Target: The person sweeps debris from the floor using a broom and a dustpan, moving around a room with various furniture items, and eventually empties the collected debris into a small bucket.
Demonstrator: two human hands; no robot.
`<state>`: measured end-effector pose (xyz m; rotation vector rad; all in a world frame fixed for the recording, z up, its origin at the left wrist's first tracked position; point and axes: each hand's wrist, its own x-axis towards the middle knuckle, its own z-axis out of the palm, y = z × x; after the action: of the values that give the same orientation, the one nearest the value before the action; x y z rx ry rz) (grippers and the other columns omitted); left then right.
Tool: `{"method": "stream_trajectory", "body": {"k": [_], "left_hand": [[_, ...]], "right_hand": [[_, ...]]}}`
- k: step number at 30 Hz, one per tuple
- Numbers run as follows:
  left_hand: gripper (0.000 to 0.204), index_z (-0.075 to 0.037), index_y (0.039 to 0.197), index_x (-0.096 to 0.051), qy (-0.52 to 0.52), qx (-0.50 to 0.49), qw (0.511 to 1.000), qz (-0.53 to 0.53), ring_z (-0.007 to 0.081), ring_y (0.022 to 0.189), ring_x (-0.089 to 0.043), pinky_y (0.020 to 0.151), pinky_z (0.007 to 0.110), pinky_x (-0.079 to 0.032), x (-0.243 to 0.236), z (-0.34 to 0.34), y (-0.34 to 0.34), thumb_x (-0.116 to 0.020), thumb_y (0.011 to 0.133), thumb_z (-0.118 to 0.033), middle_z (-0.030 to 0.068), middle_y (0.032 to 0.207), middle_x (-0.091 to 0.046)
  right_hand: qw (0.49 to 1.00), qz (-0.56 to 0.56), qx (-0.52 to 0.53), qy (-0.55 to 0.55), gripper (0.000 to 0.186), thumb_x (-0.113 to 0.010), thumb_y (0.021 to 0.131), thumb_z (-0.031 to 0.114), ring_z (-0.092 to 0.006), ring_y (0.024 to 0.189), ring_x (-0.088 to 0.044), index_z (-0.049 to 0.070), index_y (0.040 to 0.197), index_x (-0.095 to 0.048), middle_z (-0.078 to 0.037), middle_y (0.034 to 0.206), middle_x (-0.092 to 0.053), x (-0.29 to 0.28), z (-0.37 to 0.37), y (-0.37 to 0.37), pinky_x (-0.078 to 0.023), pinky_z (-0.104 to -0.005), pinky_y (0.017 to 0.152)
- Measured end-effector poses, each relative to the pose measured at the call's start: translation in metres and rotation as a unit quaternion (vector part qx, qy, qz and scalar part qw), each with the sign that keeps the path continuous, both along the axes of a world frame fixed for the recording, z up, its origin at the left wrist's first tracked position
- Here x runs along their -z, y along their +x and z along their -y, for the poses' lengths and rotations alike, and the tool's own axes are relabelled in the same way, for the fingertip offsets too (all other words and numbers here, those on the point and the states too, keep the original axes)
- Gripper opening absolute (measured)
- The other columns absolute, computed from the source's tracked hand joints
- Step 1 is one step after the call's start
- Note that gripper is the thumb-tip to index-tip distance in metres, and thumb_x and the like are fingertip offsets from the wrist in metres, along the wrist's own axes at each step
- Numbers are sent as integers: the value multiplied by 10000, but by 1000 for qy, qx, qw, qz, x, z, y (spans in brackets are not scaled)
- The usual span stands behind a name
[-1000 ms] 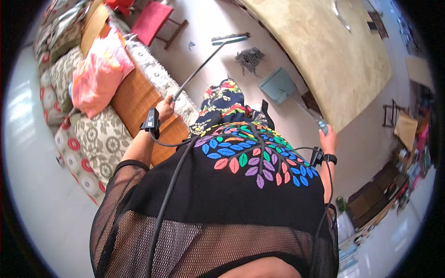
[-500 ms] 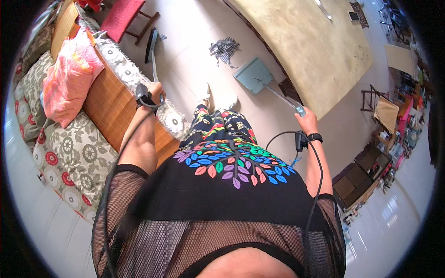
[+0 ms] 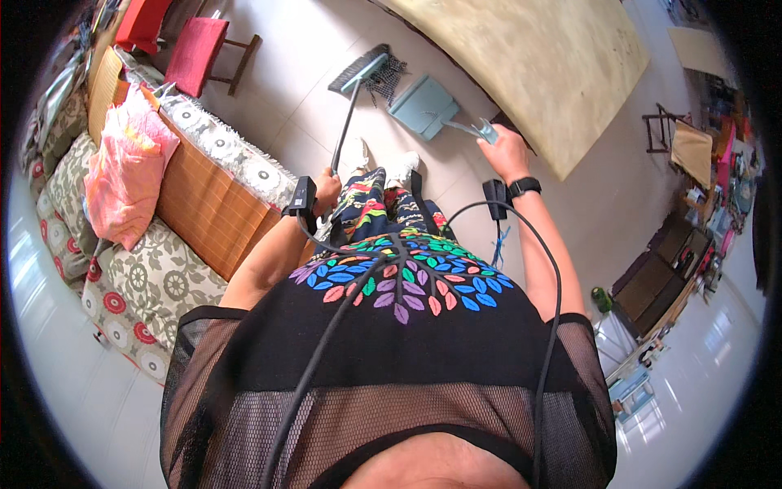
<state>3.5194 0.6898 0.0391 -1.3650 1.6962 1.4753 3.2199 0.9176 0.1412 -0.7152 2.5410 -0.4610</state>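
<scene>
My left hand [image 3: 327,191] is closed round the handle of a broom [image 3: 358,75], whose dark bristles and pale blue head rest on the floor ahead of my feet. Partly under the broom head lies a crumpled black-and-white checked cloth [image 3: 388,81]. My right hand [image 3: 507,152] grips the upper end of the handle of a light blue dustpan [image 3: 423,107]. The pan sits just to the right of the cloth, close to the broom head. Its lower handle runs up toward my fingers.
A wooden-seated sofa [image 3: 204,200] with patterned cushions and a pink cloth [image 3: 130,167] stands on my left. A red folding stool [image 3: 198,55] is beyond it. A large cream-topped table [image 3: 538,65] reaches close to the dustpan on the right.
The broom has swung right, from beside the sofa onto the checked cloth. My left hand has moved right with it. The dustpan and my right hand have shifted left and forward.
</scene>
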Motion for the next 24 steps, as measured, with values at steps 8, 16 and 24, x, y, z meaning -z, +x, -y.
{"method": "stream_trajectory", "body": {"k": [8,16,24], "left_hand": [[415,-90,1265,-377,154,22,987,24,94,401,-384,347,240,-321,-108,13,4,-404,885,-257,-16,562,-395],[325,-110,1164,-438,29,22,999,-15,121,334,-381,281,275,-318,-101,46,41,-414,874,-255,3,478,-381],[354,-61,1179,-403,147,-20,989,13,150,372,-424,329,279,-341,-67,-13,-9,-364,856,-199,48,518,-447]], "right_hand": [[999,5,15,49,232,-615,680,282,-341,779,-576,100,823,-602,-149,811,-611,4,-6,-12,-468,-435,658],[997,21,24,73,232,-609,686,292,-328,791,-588,120,842,-600,-137,814,-618,4,-6,-12,-475,-436,669],[997,22,21,76,239,-614,684,280,-335,801,-586,116,856,-596,-148,822,-615,2,-2,-10,-475,-431,686]]}}
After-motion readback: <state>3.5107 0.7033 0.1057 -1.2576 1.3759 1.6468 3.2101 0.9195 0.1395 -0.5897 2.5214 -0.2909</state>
